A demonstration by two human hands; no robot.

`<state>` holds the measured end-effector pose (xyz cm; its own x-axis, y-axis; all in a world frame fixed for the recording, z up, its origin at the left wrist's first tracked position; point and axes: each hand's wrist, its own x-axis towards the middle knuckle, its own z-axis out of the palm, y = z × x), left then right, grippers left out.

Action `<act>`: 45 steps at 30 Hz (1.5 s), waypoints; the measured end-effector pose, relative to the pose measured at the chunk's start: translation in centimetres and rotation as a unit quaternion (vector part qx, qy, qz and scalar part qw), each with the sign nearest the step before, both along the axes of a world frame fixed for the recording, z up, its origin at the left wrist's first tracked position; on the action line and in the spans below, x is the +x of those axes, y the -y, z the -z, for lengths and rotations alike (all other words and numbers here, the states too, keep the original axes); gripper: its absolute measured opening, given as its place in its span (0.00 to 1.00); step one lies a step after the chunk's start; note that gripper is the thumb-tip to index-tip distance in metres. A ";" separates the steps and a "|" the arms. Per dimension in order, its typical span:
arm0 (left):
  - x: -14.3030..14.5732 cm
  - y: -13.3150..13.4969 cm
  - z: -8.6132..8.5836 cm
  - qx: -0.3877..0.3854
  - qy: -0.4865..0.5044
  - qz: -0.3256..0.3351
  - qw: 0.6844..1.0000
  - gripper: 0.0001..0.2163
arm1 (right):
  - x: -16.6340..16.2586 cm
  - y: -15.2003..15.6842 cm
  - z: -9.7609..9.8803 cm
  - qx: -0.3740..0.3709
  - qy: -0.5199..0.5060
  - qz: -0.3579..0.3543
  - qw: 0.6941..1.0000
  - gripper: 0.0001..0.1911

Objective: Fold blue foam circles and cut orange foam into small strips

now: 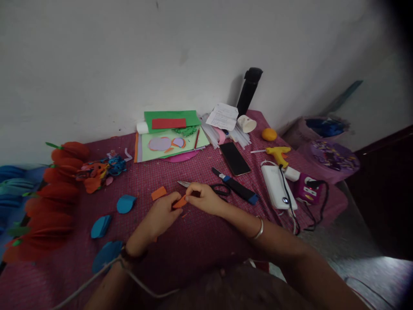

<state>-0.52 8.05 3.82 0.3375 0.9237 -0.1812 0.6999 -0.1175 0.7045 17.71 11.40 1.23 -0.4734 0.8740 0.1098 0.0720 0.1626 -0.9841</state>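
My left hand (163, 214) and my right hand (205, 199) meet over the middle of the table. Both are closed on one small orange paper piece (180, 202), pinched between thumbs and fingers. Another orange paper piece (158, 193) lies on the cloth just beyond my left hand. Black-handled scissors (221, 189) rest behind my right hand, which hides part of them. To the right of them is a blue and black utility knife (239, 188). Blue rounded paper cutouts (125, 203) lie to the left of my left hand.
Orange paper pumpkins (54, 198) line the left side. Paper sheets (190, 146), a phone (235, 159) and a black bottle (249, 92) stand or lie toward the wall. A yellow glue gun (278, 153), white power bank (278, 186) and cables are at right.
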 end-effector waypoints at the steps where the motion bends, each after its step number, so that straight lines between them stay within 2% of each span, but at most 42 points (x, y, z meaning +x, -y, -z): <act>1: 0.0 0.3 0.0 0.012 -0.006 -0.018 1.000 0.06 | 0.0 0.0 -0.2 -0.025 -0.016 0.016 0.999 0.05; 3: 0.1 0.8 -0.2 0.019 0.006 -0.057 0.998 0.18 | 0.1 0.0 -0.6 -0.063 -0.040 0.034 0.997 0.06; 5: 0.3 1.1 -0.5 0.005 0.070 -0.101 0.992 0.25 | 0.1 0.2 -0.9 -0.092 -0.060 0.037 0.993 0.07; 7: 0.6 1.4 -0.8 -0.018 0.163 -0.147 0.976 0.21 | 0.0 0.4 -1.0 -0.126 -0.083 0.037 0.988 0.09; 10: 1.1 1.5 -1.0 -0.044 0.265 -0.212 0.940 0.07 | -0.2 0.8 -1.1 -0.157 -0.102 0.029 0.982 0.10; 12: 1.3 1.7 -1.0 -0.059 0.295 -0.231 0.925 0.05 | -0.3 1.1 -1.2 -0.161 -0.100 0.013 0.982 0.09; 17: 1.2 2.2 -0.7 -0.094 0.316 -0.227 0.916 0.04 | -0.2 1.5 -1.6 -0.169 -0.092 -0.034 0.981 0.06; 21: 1.2 2.7 -0.6 -0.098 0.365 -0.233 0.896 0.03 | -0.3 1.7 -1.9 -0.177 -0.102 -0.013 0.979 0.04; 31: 2.1 3.1 -0.5 -0.070 0.449 -0.320 0.831 0.01 | -0.2 1.9 -2.6 -0.191 -0.125 -0.006 0.974 0.03; 38: 2.3 3.4 -0.4 -0.052 0.484 -0.307 0.818 0.06 | -0.2 1.9 -2.0 -0.227 -0.178 -0.022 0.957 0.04; 45: 2.4 3.6 -0.6 -0.044 0.505 -0.299 0.809 0.08 | -0.3 2.1 -2.0 -0.229 -0.217 -0.035 0.948 0.04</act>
